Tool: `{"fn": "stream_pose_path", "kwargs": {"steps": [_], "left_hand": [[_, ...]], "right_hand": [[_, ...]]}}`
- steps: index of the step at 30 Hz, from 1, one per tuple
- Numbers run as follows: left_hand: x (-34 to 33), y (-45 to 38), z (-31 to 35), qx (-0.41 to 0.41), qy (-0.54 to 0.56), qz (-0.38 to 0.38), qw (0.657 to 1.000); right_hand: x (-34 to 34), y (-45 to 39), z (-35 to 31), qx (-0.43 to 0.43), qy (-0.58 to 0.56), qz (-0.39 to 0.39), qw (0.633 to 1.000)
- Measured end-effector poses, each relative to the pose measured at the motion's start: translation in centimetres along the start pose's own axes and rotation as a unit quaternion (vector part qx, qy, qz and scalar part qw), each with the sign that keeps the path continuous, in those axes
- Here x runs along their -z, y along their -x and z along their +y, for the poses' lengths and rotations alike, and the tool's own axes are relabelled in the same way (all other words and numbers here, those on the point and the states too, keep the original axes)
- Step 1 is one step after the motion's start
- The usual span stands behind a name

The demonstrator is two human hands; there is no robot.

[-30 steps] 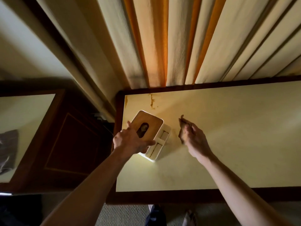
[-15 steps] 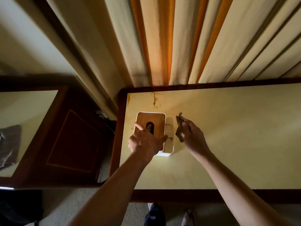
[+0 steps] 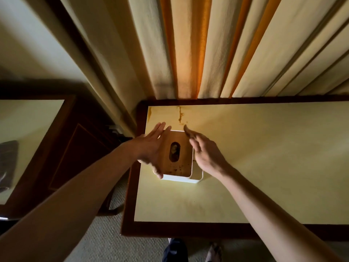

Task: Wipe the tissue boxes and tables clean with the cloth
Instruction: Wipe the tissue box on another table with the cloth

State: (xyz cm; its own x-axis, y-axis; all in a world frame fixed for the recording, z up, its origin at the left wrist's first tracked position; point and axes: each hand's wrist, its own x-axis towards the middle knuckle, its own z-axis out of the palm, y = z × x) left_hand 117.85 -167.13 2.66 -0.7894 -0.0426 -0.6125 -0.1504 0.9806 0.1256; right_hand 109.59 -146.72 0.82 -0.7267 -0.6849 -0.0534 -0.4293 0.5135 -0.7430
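Tissue box (image 3: 178, 154), white with a wooden lid, stands near the left edge of the worktop (image 3: 264, 157). Left hand (image 3: 151, 150) lies flat against its left side, fingers straight. Right hand (image 3: 205, 154) pinches a dark cloth (image 3: 188, 132) over the box's far right corner.

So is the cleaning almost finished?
Not yet. Brown specks still dot the tissue box lid, and stains mark the table near the curtain. The left hand steadies the box with flat fingers; the right hand pinches a small brown cloth over it.
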Motion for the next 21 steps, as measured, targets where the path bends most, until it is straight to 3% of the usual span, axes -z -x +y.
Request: {"fn": "stream_pose_path", "kwargs": {"steps": [5,10,21], "left_hand": [[-0.2,-1.8,-0.3,-0.017,-0.032,-0.024,0.999],[-0.8,-1.3,0.0,0.002,-0.042,0.000,0.999],[-0.5,-0.9,0.9,0.019,-0.025,-0.002,1.000]], "right_hand": [[-1.5,-0.9,0.6,0.031,0.020,-0.056,0.998],[-1.8,-1.5,1.0,0.025,0.042,-0.100,0.994],[-3.5,-2.2,1.3,0.062,0.173,-0.102,0.978]]}}
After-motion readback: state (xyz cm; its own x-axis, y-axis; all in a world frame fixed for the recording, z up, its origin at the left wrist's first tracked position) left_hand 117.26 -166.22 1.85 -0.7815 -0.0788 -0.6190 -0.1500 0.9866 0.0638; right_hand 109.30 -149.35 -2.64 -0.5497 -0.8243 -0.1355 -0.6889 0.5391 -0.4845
